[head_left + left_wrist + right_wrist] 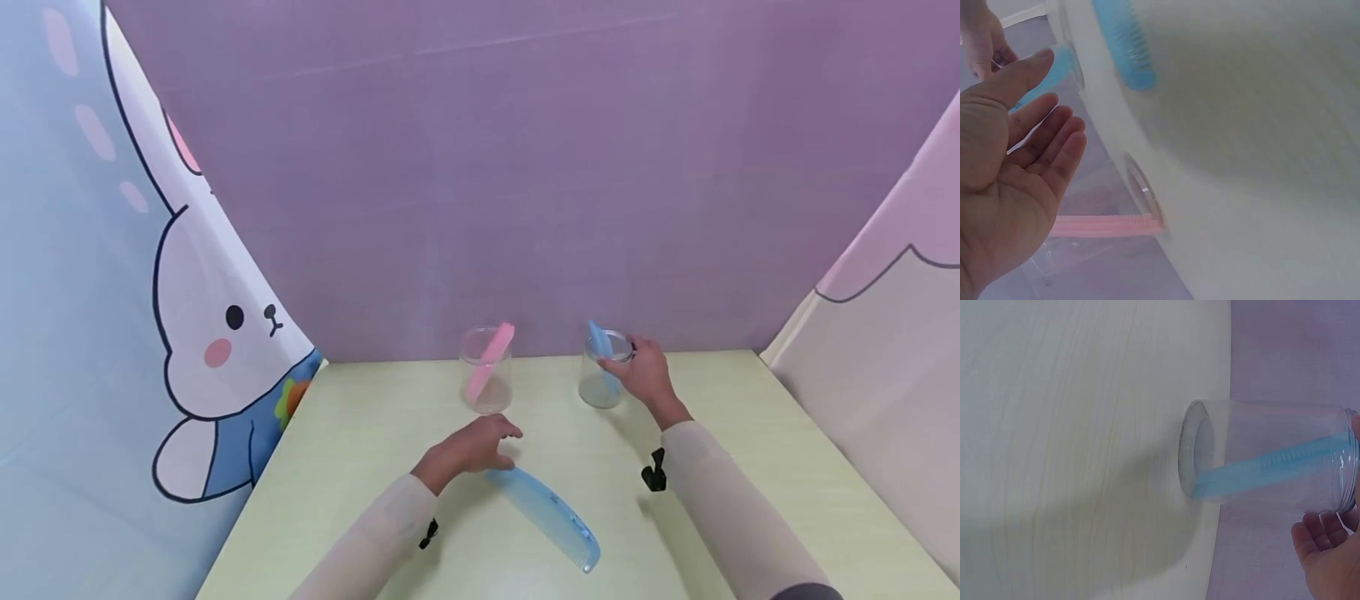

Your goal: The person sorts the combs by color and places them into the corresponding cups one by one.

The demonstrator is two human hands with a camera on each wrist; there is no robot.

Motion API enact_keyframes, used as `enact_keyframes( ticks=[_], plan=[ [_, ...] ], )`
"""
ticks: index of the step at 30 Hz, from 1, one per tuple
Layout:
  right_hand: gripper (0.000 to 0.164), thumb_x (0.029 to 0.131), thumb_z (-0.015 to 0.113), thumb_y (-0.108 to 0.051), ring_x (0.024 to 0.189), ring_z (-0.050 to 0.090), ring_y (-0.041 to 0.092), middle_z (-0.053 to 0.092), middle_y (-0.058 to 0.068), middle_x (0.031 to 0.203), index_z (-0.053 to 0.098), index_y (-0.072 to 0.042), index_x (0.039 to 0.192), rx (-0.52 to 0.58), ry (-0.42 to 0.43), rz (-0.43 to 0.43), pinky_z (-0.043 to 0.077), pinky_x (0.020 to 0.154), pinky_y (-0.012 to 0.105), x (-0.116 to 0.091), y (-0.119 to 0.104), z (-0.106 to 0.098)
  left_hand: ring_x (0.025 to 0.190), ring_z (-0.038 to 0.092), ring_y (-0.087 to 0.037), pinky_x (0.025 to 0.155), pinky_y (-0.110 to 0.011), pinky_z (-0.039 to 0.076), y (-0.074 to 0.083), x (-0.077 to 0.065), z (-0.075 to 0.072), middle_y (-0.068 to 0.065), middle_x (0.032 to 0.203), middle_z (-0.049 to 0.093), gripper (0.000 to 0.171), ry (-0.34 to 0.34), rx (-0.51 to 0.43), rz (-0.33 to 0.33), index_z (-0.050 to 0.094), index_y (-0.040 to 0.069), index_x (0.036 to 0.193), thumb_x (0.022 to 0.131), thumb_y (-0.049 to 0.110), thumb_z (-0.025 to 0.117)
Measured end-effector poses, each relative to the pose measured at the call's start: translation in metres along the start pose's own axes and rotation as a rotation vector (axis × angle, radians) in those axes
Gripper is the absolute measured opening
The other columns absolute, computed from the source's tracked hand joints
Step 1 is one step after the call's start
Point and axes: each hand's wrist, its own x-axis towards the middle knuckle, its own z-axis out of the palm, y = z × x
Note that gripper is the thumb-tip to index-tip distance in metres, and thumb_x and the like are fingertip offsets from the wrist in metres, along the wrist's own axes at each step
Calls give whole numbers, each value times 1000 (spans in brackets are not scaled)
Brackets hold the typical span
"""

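Note:
My right hand holds a clear jar near its rim, thumb across the front and fingers at the right side. A blue comb leans inside that jar, its top end above the mouth. My left hand hovers by the near end of another blue comb lying on the table. In the left wrist view its palm holds nothing, thumb and fingers apart. Behind it stands a second clear jar with a pink comb leaning in it.
The pale table ends at a purple backdrop. A blue cloth with a printed rabbit hangs at the left, and a pink and white cloth at the right.

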Motion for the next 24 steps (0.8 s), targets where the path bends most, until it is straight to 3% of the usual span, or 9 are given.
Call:
enact_keyframes(
  ticks=[7, 14, 24],
  plan=[
    [71, 88, 78, -33, 110, 63, 46, 64, 34, 122, 53, 13, 135, 18, 43, -42, 53, 94, 58, -3, 2, 3, 125, 60, -13, 105, -27, 50, 1, -6, 10, 2, 134, 64, 56, -68, 49, 27, 65, 16, 136, 85, 25, 85],
    [72, 88, 78, -33, 113, 62, 46, 62, 34, 125, 51, 12, 137, 20, 32, -28, 52, 95, 59, -5, 2, 4, 113, 59, -7, 101, -23, 50, 1, -9, 21, 6, 128, 64, 58, -120, 124, 33, 66, 19, 135, 82, 27, 87],
    [75, 89, 77, -36, 116, 59, 47, 60, 33, 129, 49, 11, 141, 8, 23, -17, 51, 98, 59, -1, -1, 2, 102, 58, -4, 93, -18, 50, -7, -6, 27, 8, 116, 66, 47, -78, 259, 143, 73, 22, 124, 80, 29, 88]
  ],
)
